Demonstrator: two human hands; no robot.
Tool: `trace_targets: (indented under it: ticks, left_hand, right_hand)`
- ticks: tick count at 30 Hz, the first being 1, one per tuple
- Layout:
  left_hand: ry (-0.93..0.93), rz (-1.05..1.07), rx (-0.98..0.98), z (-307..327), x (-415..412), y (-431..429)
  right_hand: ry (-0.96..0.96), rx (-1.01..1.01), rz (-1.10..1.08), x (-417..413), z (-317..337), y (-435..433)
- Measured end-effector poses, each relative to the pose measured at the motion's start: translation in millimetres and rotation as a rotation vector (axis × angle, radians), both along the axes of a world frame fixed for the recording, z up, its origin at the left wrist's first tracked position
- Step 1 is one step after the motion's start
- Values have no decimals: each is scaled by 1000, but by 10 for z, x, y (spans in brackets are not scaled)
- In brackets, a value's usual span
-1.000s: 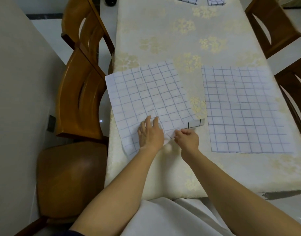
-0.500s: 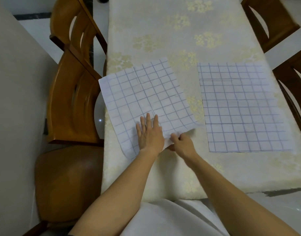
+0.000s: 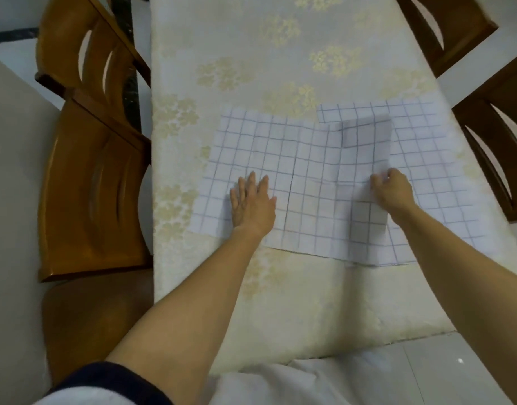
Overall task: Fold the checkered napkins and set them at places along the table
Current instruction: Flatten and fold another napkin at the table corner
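Left hand [image 3: 252,204] and right hand [image 3: 393,190] reach onto a long table [image 3: 251,39] covered in cream floral cloth, wooden chairs [image 3: 90,185] on both sides. Two checkered napkins overlap near its front edge. Left palm presses flat, fingers straight, on the left napkin [image 3: 307,182]; right fingers pinch its lifted, blurred right edge over the right napkin [image 3: 432,176].

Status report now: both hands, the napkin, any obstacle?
Left hand flat on left napkin. Right hand pinches its raised flap. Second napkin lies partly beneath it.
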State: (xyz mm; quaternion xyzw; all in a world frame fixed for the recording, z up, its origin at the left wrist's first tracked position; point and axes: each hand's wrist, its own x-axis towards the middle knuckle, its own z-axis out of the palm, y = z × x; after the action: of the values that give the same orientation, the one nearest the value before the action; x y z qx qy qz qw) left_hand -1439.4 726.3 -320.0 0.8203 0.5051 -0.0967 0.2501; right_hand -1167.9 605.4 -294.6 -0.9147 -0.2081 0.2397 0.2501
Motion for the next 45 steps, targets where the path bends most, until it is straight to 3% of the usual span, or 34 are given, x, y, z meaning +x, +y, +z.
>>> trace_targets:
  ticks: [8,13,17,21,35,41,45]
  left_hand:
    - [-22,250,42,-112,-28,904]
    - [-52,566,153,-116,-261,1070]
    - [-126,731,35,-130,-464,1187]
    - [-119,704,-80,-122,-662,1209]
    - [-194,786,-54,-104,-1681,487]
    - [-175,764,110,-141,-1810,184]
    - [-93,674,344,-119,-1660,46]
  right_hand:
    - [12,37,-17,109,-234,245]
    - [20,35,-37,77,-266,267]
    - [24,28,-56,31,-287,286]
    - [37,11,-48,-75,-212,314]
    - [33,36,31,-636,-69,210]
    - [-4,114,-12,-810,-105,159]
    - [-316,22,86,-898,-124,212]
